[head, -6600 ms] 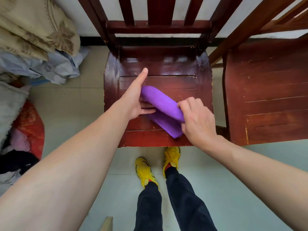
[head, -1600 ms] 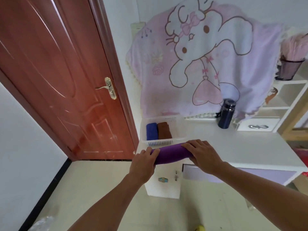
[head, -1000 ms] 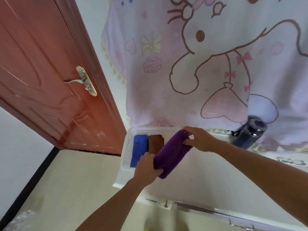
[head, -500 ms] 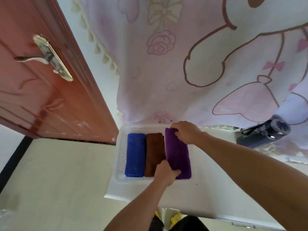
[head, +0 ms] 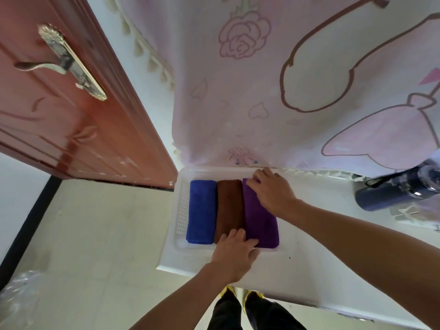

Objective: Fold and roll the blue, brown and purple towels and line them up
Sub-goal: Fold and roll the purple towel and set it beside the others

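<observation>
Both hands rest flat on the purple towel (head: 260,217), fingers apart: left hand (head: 234,252) at near end, right hand (head: 271,192) at far end, long axis running away from the person

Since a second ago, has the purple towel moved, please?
Yes. The purple towel has gone from above the counter down into the white basket, now lying flat beside the brown towel.
</observation>
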`<action>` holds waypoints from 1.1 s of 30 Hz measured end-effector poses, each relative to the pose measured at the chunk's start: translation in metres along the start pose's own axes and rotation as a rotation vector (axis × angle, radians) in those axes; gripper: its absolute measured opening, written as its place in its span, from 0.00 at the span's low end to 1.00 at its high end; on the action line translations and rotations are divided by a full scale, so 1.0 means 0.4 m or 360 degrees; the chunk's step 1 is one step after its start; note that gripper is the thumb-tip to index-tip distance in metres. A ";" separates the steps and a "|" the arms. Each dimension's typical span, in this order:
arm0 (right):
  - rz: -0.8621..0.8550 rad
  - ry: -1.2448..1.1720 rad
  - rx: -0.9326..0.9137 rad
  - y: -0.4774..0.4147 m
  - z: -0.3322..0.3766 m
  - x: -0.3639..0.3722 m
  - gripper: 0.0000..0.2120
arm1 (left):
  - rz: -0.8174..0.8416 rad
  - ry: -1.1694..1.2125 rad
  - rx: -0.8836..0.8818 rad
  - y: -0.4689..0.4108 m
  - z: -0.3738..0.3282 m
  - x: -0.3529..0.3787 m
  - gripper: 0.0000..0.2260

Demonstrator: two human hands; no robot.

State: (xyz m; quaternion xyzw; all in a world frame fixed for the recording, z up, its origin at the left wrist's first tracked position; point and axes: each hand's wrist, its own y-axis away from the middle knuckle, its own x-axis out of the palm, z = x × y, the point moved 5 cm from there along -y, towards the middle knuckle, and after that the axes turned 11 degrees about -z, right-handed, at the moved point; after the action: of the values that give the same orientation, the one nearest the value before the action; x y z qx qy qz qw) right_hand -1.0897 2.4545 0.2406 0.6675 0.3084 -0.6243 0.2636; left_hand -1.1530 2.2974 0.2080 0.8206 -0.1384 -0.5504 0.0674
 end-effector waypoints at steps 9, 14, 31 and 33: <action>0.0549 -0.0318 0.0098 0.055 0.034 0.110 0.26 | 0.0198 -0.0169 0.0002 0.006 0.004 0.022 0.22; 0.0451 -0.0580 0.0087 0.062 -0.006 0.056 0.21 | 0.0273 -0.0144 -0.0045 0.023 0.003 0.010 0.22; 0.0048 -0.0296 0.0754 0.370 0.051 0.043 0.28 | -0.0444 -0.0471 -0.0467 0.131 0.376 -0.108 0.31; 0.0131 -0.0254 0.0765 0.371 0.056 0.039 0.28 | -0.0410 -0.0429 -0.0420 0.128 0.382 -0.107 0.30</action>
State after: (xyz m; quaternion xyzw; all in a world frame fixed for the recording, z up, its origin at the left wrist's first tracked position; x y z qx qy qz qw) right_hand -0.9944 2.3398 0.2184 0.6716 0.1018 -0.7192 0.1461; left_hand -1.3169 2.2680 0.2006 0.7346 0.0328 -0.6725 0.0842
